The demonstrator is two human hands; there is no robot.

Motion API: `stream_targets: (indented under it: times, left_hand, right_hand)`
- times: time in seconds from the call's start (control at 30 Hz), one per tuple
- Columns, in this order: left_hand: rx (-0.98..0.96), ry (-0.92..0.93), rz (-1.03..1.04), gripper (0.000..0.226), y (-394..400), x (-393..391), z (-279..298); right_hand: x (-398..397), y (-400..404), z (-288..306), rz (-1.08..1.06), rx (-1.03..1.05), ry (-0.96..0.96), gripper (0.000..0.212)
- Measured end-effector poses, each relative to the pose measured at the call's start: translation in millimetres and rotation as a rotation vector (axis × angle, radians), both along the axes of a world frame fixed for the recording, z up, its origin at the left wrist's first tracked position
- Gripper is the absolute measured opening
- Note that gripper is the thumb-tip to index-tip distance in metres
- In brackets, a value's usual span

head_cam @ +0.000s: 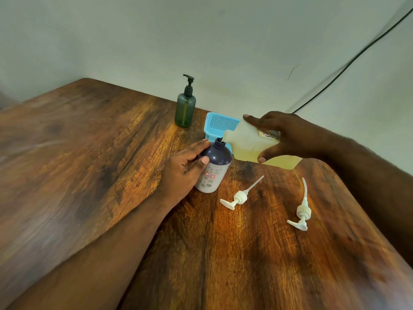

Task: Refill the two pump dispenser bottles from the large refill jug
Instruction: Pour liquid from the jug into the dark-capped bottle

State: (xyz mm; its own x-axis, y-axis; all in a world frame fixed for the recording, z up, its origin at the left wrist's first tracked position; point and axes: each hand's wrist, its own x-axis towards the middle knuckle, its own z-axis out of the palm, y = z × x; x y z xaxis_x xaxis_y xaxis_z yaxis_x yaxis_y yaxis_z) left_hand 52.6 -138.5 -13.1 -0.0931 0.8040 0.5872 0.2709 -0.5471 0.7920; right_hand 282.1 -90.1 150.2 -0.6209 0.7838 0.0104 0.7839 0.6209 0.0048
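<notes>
Tabletop (pixel 89 153): dark wood grain, bare across its left part.

Left hand (pixel 185 166): wrapped round the shoulder of the purple bottle (pixel 214 166), thumb across the front, steadying it. Bottle stands near table centre, leaning slightly, neck open, no pump fitted. Lower body pale with a small red-edged label.

Green bottle (pixel 185 108): upright near the far edge by the wall, well apart from the hands. Black pump is screwed on. A low band of liquid may show at the bottom, but the tinted wall makes the level hard to read.

Basket (pixel 220 124): light blue, perforated, just behind the purple bottle, partly hidden by the jug.

Jug (pixel 250 144): tipped to nearly horizontal, spout at the purple bottle's open neck, touching or almost so. Yellowish liquid pools along its lower side. No stream visible at the neck; cannot tell whether liquid is passing.

Right hand (pixel 288 135): closed round the jug's body, fingers over the top, thumb under, carrying its weight.

Two white pumps lie loose on the tabletop, nearer the camera: pump A (pixel 240 196) just right of the purple bottle's base, pump B (pixel 302 212) further right.

Progress, judged: first fill is in hand, so early to middle. Left to do: finish pouring, refit a pump, then open, fill and close the green bottle, apparently not yet started. Why two loose pumps, unclear.
</notes>
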Motion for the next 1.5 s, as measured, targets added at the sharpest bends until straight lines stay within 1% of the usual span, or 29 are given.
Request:
stream_targets:
  times: [0.8, 1.5]
  left_hand:
    - [0.024, 0.027, 0.039, 0.041, -1.0, 1.0, -0.5]
    - [-0.003, -0.024, -0.008, 0.043, -1.8, 0.7, -0.2]
  right_hand:
    - [3.5, 4.5, -2.4, 0.004, 0.017, 0.016, 0.092]
    - [-0.8, -1.8, 2.4, -0.006, 0.01, -0.002, 0.093]
